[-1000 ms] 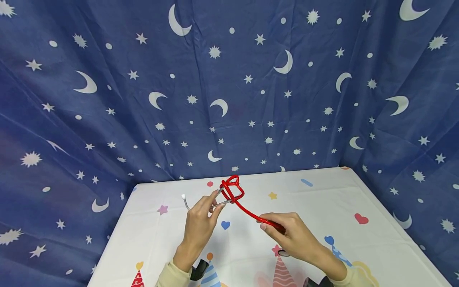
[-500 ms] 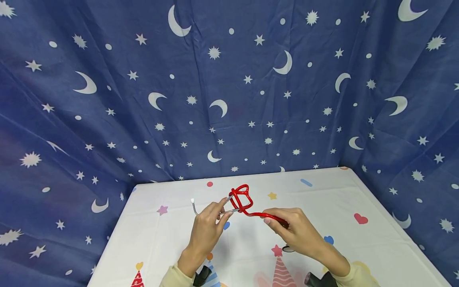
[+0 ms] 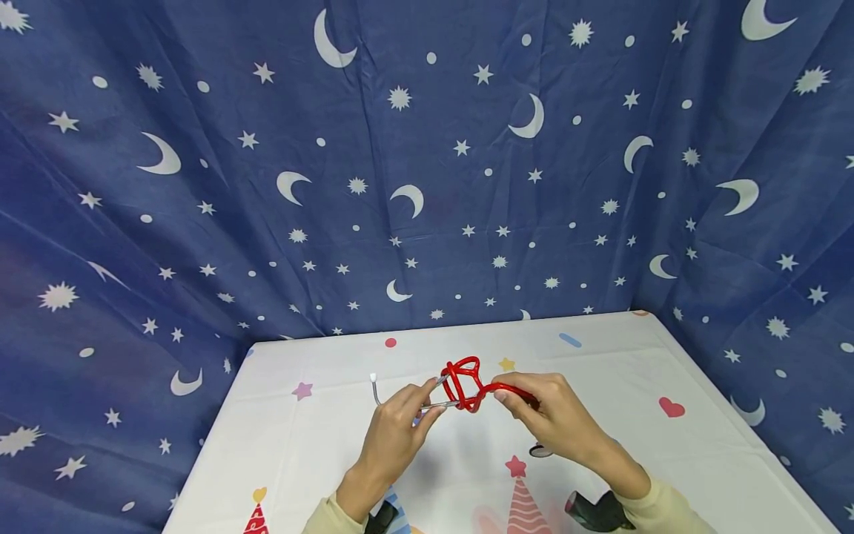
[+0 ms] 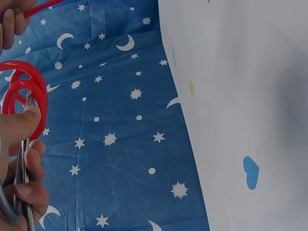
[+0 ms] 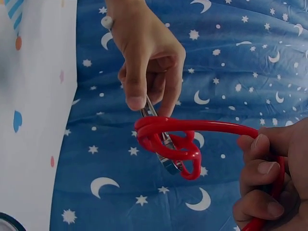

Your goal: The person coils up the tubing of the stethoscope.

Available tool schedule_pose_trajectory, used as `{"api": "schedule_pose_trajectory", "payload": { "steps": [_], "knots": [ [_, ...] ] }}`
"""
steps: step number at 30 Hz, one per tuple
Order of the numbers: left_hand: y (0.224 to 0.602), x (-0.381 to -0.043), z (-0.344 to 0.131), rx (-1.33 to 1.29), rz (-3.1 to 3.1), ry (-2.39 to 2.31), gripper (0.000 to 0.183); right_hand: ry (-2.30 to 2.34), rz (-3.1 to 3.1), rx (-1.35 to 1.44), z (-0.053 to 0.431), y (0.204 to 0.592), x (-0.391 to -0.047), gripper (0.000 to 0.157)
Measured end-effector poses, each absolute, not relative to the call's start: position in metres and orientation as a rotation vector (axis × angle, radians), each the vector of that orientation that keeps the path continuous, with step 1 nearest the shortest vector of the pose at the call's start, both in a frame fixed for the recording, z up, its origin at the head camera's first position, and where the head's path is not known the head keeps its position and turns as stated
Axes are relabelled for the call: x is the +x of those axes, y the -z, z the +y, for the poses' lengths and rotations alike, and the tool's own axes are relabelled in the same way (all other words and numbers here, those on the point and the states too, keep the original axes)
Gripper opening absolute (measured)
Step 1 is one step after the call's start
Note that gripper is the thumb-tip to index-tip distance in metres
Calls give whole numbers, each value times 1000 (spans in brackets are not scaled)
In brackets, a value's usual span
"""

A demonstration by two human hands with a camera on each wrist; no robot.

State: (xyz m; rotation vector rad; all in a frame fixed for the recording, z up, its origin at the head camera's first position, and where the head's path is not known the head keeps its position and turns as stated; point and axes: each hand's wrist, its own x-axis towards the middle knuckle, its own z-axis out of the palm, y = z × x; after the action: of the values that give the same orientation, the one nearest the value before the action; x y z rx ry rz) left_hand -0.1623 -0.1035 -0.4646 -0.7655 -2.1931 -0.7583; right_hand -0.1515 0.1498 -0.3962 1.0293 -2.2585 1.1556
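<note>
Between the hands, above the table, is a stethoscope with red tubing (image 3: 470,368) looped round its metal ear tubes (image 4: 21,166). My left hand (image 3: 399,426) pinches the ear tubes between thumb and fingers, below the loops. A white ear tip (image 3: 373,378) sticks out past that hand. In the right wrist view, the loops circle the metal, and a stretch of tubing (image 5: 211,126) runs across to my right hand (image 5: 264,183), its fingers curled round it. The round chestpiece (image 3: 540,450) hangs below the right hand.
A white tablecloth (image 3: 300,445) with printed shapes covers the table under both hands. Behind it hangs a blue curtain (image 3: 427,148) with moons and stars. Dark wrist-worn cameras (image 3: 594,512) sit by the sleeves.
The left hand has moved right and slightly down with the looped part, closer to the right hand. The tubing between them has gone from a long straight run to a short bend beside the loops.
</note>
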Motion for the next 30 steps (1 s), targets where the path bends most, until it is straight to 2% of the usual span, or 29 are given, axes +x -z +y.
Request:
{"api": "schedule_pose_trajectory", "payload": {
  "steps": [16,30],
  "knots": [
    [464,-160,-102,-1014,-2164,719,38,-1142,-2275,995,151,397,-161,12],
    [461,-159,-101,-1145,-2098,617,40,-1227,-2284,974,150,405,-173,20]
  ]
}}
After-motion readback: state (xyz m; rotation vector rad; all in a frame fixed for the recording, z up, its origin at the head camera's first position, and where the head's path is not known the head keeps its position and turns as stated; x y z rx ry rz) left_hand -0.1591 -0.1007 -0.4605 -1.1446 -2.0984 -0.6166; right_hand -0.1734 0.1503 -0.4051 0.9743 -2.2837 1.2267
